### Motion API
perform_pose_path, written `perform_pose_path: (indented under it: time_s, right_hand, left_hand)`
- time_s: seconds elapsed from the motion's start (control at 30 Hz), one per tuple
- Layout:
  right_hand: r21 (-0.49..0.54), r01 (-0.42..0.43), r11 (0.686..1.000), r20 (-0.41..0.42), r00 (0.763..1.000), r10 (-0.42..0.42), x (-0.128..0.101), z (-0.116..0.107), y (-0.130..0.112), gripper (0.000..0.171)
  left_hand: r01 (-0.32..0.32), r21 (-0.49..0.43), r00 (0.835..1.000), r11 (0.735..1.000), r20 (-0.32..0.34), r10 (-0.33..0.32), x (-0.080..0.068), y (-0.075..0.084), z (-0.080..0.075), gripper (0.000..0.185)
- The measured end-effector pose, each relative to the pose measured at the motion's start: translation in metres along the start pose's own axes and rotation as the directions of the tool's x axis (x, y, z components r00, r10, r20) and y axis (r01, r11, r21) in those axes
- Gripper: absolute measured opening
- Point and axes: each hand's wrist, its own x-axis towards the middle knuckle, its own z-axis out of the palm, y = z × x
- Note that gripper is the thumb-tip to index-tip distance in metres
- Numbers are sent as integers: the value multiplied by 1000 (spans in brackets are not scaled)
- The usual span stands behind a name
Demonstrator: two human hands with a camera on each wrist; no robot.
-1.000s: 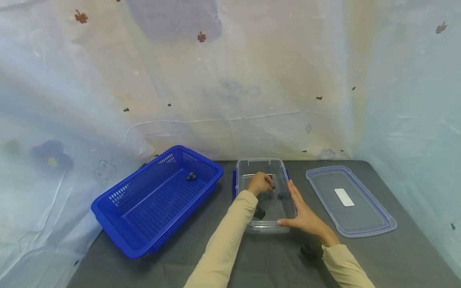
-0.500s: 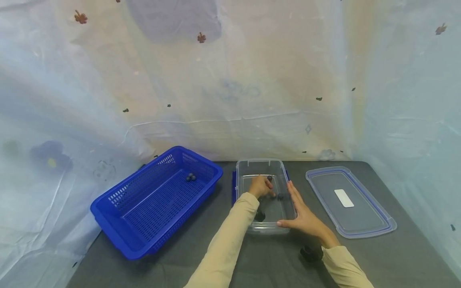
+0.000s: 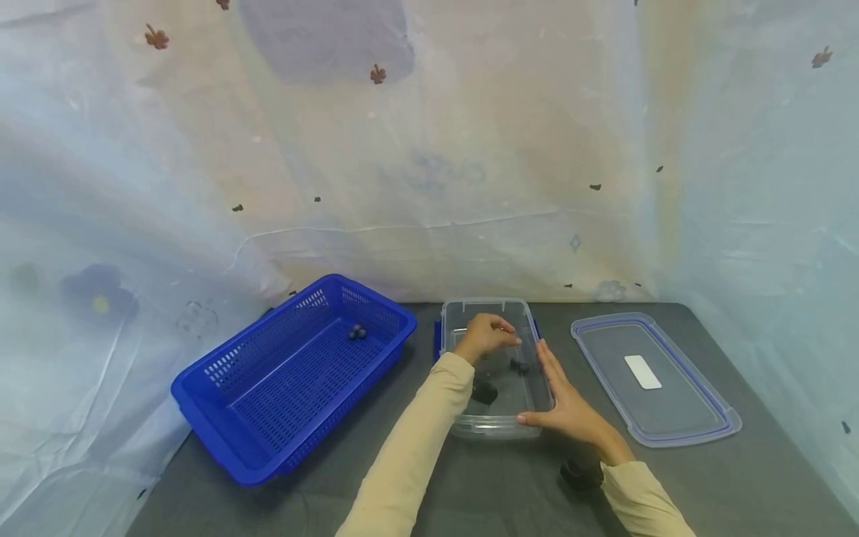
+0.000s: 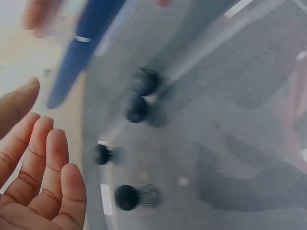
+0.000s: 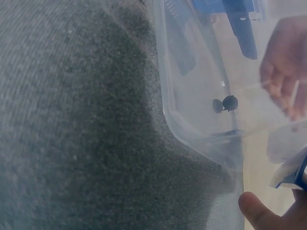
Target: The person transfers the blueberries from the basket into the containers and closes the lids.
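My left hand (image 3: 488, 335) hovers over the clear plastic container (image 3: 496, 426), its fingers loosely extended and holding nothing. In the left wrist view, the thumb and fingers (image 4: 57, 148) lie left of several dark blueberries (image 4: 136, 109) on the container's floor, two of them side by side. From the head, a pair of blueberries (image 3: 519, 366) shows below the fingertips; the hand hides part of the floor. My right hand (image 3: 570, 403) steadies the container's near right corner, with straight fingers along the right side and the thumb at the near rim.
A blue perforated basket (image 3: 295, 462) stands at the left with several blueberries (image 3: 358, 332) inside. To the right, a clear lid (image 3: 678, 406) with a blue seal and white label lies on the grey table (image 3: 758, 485). A patterned sheet (image 3: 429, 149) hangs behind.
My left hand lowered a pinched blueberry beside another on the container's floor, let go, and rose away with its fingers spread. The right hand has stayed at the corner.
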Motion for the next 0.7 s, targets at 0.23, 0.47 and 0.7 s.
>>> perform_pose_path:
  time_s: [0.23, 0.47, 0.7]
  right_hand:
    - [0, 6, 1000, -3, 1000, -6, 1, 0, 0, 123]
    - [-7, 4, 1000, -4, 1000, -4, 1, 0, 1, 124]
    - [-7, 14, 1000, -16, 1000, -14, 1, 0, -1, 124]
  left_hand:
    - [-35, -143, 999, 989, 31, 40, -4, 14, -21, 31]
    - [-110, -167, 993, 980, 31, 117, -7, 17, -45, 34]
    - [-163, -150, 986, 975, -5, 164, -17, 20, -76, 30]
